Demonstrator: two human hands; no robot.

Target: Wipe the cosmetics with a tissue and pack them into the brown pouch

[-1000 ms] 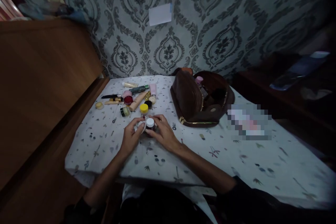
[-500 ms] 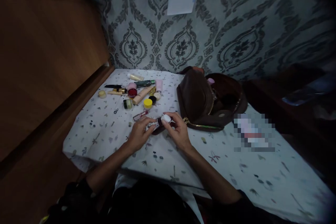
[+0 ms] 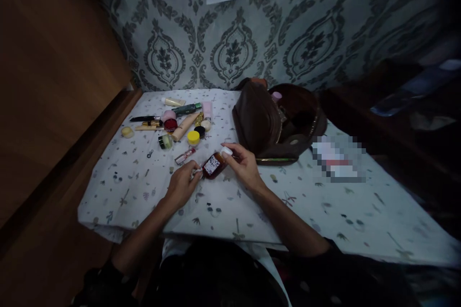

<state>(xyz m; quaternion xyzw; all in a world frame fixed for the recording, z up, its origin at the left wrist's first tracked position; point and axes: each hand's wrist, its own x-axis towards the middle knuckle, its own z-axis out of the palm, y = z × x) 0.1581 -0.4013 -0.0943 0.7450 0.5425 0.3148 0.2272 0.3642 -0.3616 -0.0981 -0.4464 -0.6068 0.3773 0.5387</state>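
A dark amber bottle with a printed white label lies tilted above the tablecloth, its white cap pointing up and right. The fingers of my right hand are closed around the cap and neck. By the base of the bottle, my left hand is closed, with something small and whitish at its fingertips that I cannot make out. Just beyond that hand lies a lip gloss tube. A yellow-lidded jar and a small jar with a dark lid stand farther back.
More cosmetics, among them a beige tube and a red jar, cluster at the back left. An open brown bag stands right of them, with a blurred-out item beside it. A wooden cabinet borders the left side.
My left hand has drawn back from the bottle's side, uncovering its label. My right hand still holds the cap end. The view has shifted slightly to the right and down.
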